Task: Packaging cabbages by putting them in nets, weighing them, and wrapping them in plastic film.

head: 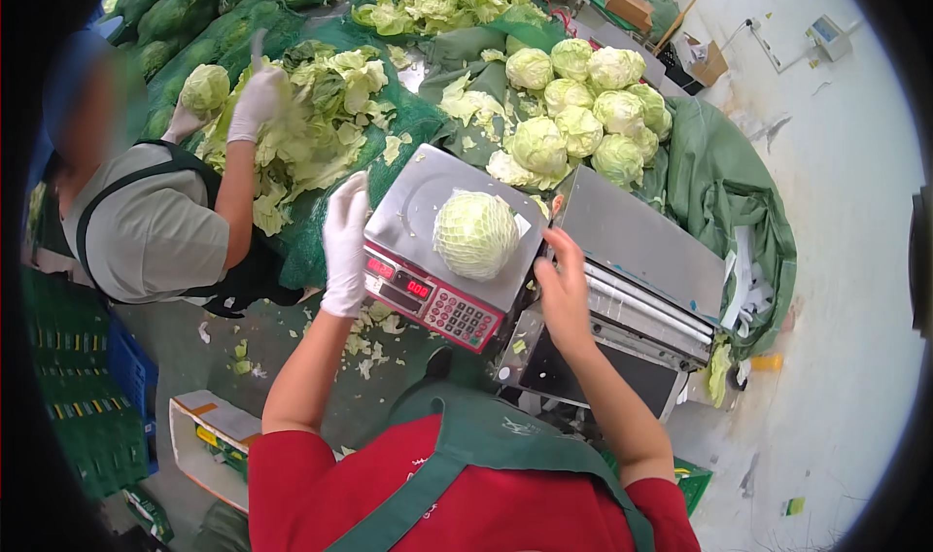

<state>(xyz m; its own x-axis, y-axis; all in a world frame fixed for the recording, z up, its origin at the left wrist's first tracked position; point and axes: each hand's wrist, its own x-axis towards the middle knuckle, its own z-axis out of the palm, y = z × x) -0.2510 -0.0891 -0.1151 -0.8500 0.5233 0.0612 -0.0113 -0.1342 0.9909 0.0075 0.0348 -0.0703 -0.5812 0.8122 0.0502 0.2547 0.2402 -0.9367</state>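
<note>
A round cabbage (477, 236) in a white net or thin wrap sits on the metal plate of a digital scale (415, 180). Red digits glow on the scale's display, beside its keypad. A small white tag or paper lies against the cabbage's right side. My left hand (345, 242), in a white glove, is at the plate's left edge with its fingers stretched out; whether it touches the edge is unclear. Bare and slightly blurred, my right hand (565, 286) is by the plate's right edge, thumb and fingers apart, holding nothing.
A film-wrapping machine (641, 238) stands right of the scale. Behind are piled trimmed cabbages (576, 107). At left, a co-worker (160, 209) holds a knife (258, 45) and a cabbage (205, 88) over loose leaves (313, 136). Green crates (80, 377) stand lower left.
</note>
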